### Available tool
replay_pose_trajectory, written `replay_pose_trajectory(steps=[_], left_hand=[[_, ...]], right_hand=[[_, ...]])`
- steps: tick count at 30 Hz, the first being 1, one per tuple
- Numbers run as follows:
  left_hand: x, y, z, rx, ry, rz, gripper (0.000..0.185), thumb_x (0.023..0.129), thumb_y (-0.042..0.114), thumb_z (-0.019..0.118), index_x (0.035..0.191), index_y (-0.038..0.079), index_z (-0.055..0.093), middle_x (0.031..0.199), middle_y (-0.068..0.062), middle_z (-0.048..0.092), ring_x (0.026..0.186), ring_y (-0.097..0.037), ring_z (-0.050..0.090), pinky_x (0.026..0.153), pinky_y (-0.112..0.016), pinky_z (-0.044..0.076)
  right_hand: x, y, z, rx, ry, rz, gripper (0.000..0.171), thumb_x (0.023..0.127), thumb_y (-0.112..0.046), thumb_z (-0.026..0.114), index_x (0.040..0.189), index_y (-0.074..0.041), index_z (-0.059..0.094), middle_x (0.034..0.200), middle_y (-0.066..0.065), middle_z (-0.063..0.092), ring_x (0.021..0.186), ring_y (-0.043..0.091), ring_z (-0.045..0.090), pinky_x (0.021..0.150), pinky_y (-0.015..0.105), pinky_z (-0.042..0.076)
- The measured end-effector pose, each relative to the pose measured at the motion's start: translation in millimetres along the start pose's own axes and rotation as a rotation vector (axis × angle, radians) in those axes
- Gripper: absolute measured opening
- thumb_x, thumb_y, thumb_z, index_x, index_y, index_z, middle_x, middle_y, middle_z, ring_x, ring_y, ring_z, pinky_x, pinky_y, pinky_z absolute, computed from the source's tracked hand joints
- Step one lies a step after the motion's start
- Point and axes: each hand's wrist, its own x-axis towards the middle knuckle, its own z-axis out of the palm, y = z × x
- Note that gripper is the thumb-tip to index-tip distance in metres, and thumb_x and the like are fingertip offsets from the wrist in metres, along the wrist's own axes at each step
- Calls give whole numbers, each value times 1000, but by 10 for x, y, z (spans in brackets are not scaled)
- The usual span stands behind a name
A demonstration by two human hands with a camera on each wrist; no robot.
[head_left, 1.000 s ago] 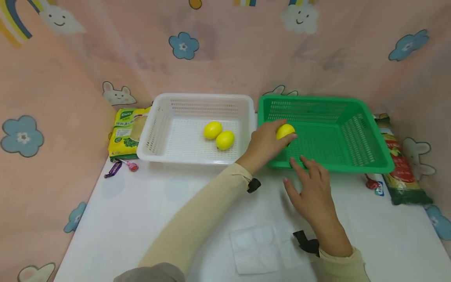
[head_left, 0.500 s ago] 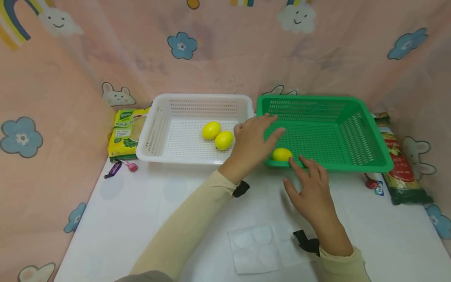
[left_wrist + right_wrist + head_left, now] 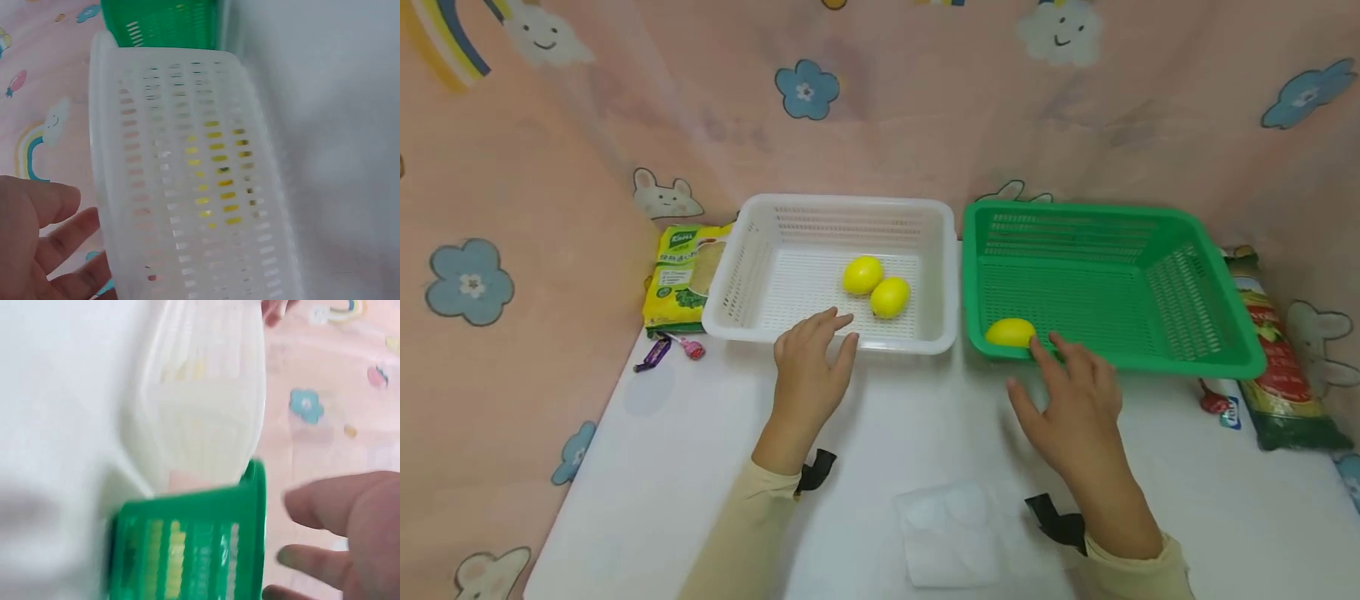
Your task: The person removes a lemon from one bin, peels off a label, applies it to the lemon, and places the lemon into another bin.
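Note:
Two yellow lemons, one at the back (image 3: pixel 862 275) and one in front (image 3: pixel 890 297), lie side by side in the white basket (image 3: pixel 760 335). A third lemon (image 3: pixel 1011 332) sits in the near left corner of the green basket (image 3: pixel 1150 363). My left hand (image 3: pixel 808 375) hovers at the white basket's near rim with loosely spread fingers, holding nothing. At the green basket's near rim is my right hand (image 3: pixel 1071 408), fingers relaxed, their tips close to the third lemon; whether they touch it I cannot tell. In the left wrist view, lemon yellow shows through the basket wall's slots (image 3: pixel 215 169).
Left of the white basket are a yellow Knorr packet (image 3: pixel 681 279), a purple-wrapped candy (image 3: pixel 653 354) and a pink lollipop (image 3: pixel 691 347). Right of the green basket lie a red-and-green bag (image 3: pixel 1281 367) and a red lollipop (image 3: pixel 1213 402). A white tissue-like square (image 3: pixel 951 533) lies on the table in front.
My left hand released the third lemon into the green basket, then drew back left to the white basket's near rim. My right hand has stayed almost in place.

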Motion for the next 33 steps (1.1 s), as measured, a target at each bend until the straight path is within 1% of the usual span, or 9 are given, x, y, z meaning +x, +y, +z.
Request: replay_pose_trajectory(steps=[4,8,11,15,19,22,25,28,33], left_hand=[[-19,-36,62,17,21,67,25,103,17,71,124,5,76,135,-17,69,128,-40,59,107,-61,32],[18,-10,43,58,17,54,26,102,20,72,124,8,77,133,-14,70,123,-39,62,104,-60,34],[94,30,-18,125,-44,20,31,102,25,71,128,10,75,133,-12,71,120,-39,63,99,-59,39],[368,128,-166,255,-210,-17,42,104,33,68,140,11,69,139,-13,66,121,-40,61,94,-57,47],[834,271,-293,437,-475,-42,54,105,35,66,155,17,55,149,-15,56,126,-42,56,98,-58,50],[1231,301,-223,510,-698,-78,58,104,24,65,160,24,49,156,-15,49,131,-41,53,104,-57,48],[1537,234,-68,492,-846,-123,64,99,12,66,159,27,50,162,-13,43,136,-36,51,107,-55,46],[1712,153,59,443,-911,-176,69,97,6,69,160,27,50,167,-8,39,143,-33,47,111,-56,43],[1801,57,193,356,-866,-204,67,95,2,73,156,22,55,161,-5,48,144,-30,46,116,-54,39]], right_hand=[[139,-290,171,23,78,-104,42,92,-11,76,132,-1,71,141,26,59,129,53,47,106,68,33],[308,-618,476,-41,-17,-202,33,96,-15,77,128,-9,76,140,20,62,130,44,52,108,59,42],[381,-752,665,-84,-53,-234,26,97,-16,77,122,-11,78,128,15,68,123,38,56,106,51,47],[410,-795,764,-89,-22,-221,19,95,-13,80,114,-12,79,109,10,72,112,33,61,101,44,50],[423,-786,756,-71,-52,-214,21,96,-14,79,117,-13,78,111,8,71,115,32,59,101,43,50],[436,-771,748,-59,-94,-214,23,97,-14,77,121,-13,78,115,8,71,119,32,58,104,44,49],[445,-753,742,-44,-116,-217,25,97,-13,77,123,-13,77,117,8,71,120,32,57,104,45,50],[452,-737,719,-25,-130,-219,26,97,-12,77,123,-12,77,117,7,71,121,32,57,103,44,50],[460,-737,695,-15,-151,-219,27,97,-13,78,124,-13,77,117,5,71,121,31,57,103,44,51]])
